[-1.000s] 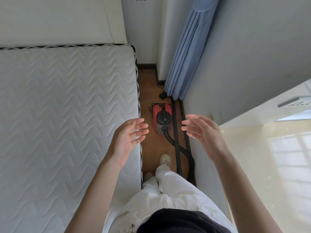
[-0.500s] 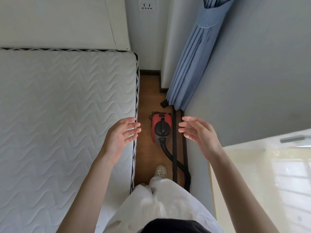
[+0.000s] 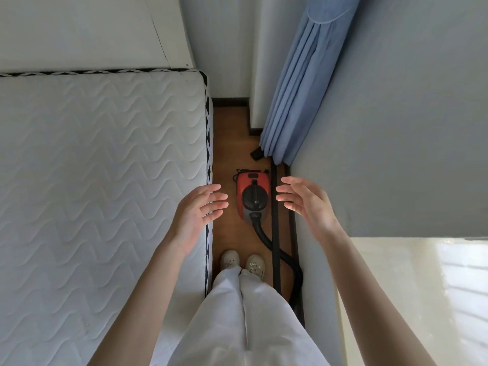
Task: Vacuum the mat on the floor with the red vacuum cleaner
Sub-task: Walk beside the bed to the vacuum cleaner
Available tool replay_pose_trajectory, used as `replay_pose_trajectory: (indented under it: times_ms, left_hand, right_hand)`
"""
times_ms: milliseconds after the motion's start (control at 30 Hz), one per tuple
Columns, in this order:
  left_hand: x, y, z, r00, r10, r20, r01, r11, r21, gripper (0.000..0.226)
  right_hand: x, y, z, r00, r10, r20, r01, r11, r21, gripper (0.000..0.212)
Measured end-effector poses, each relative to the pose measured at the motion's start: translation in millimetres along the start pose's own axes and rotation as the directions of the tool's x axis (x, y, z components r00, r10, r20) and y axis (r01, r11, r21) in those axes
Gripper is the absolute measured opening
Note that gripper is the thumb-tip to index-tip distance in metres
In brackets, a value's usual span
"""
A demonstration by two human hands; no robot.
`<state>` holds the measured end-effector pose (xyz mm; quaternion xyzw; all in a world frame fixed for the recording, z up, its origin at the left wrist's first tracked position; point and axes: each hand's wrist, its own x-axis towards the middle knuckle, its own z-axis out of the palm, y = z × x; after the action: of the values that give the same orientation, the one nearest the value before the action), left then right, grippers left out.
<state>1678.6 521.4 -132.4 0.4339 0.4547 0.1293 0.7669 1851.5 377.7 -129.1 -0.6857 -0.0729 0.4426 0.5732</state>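
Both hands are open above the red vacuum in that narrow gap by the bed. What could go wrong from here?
1. The black hose curls along the floor right beside the person's shoes; stepping forward may snag it.
2. The red vacuum sits wedged between the mattress and the wall, so lifting it may knock either.
3. The cord bunched behind it may catch as the left hand and right hand pull.
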Motion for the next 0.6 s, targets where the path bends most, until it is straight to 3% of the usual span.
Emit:
replay_pose_trajectory:
  times_ms: [333, 600]
  left_hand:
    - [72.6, -34.8, 1.6, 0.997, -0.073, 0.029, 0.071, 0.994, 0.082, 0.025]
    - [135.3, -77.5, 3.1, 0.997, -0.078, -0.027, 0.081, 0.991, 0.103, 0.024]
  right_hand:
    - [59.1, 44.1, -4.3, 0.995, 0.075, -0.063, -0.070, 0.994, 0.090, 0.021]
    - [111.0, 91.3, -10.2, 0.990, 0.103, -0.100, -0.092, 0.990, 0.108, 0.021]
